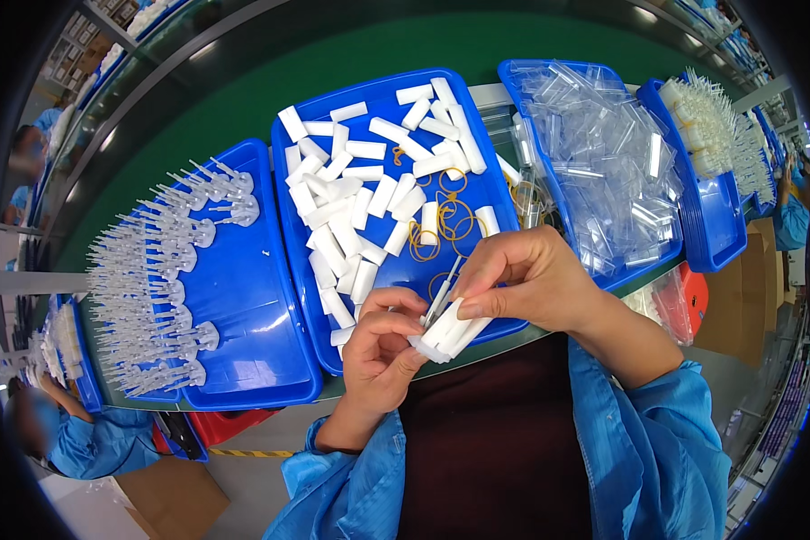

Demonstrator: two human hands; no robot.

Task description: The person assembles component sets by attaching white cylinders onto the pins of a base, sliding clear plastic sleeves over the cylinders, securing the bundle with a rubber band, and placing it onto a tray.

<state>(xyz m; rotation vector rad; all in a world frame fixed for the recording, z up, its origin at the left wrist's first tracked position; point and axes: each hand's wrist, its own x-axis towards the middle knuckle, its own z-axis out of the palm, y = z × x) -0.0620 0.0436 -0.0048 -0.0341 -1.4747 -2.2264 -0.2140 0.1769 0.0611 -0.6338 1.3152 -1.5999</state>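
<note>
In front of my chest, my left hand point(380, 353) is closed around the base of a white plastic piece point(434, 347) with thin upright prongs. My right hand point(542, 281) pinches a short white tube point(468, 322) at that piece, its fingertips close to my left fingers. Whether the tube sits around a prong or beside it is hidden by my fingers. Just beyond both hands lies a blue tray point(403, 281) with many loose white tubes point(337, 236) and several yellow rubber bands point(457, 218).
At left, a blue tray point(238, 310) holds rows of white pronged pieces point(153, 288). Clear plastic sleeves point(594, 153) fill a tray at right, with more pronged pieces point(702, 121) past it. Behind runs a green work surface point(333, 56). A co-worker point(90, 432) sits at far left.
</note>
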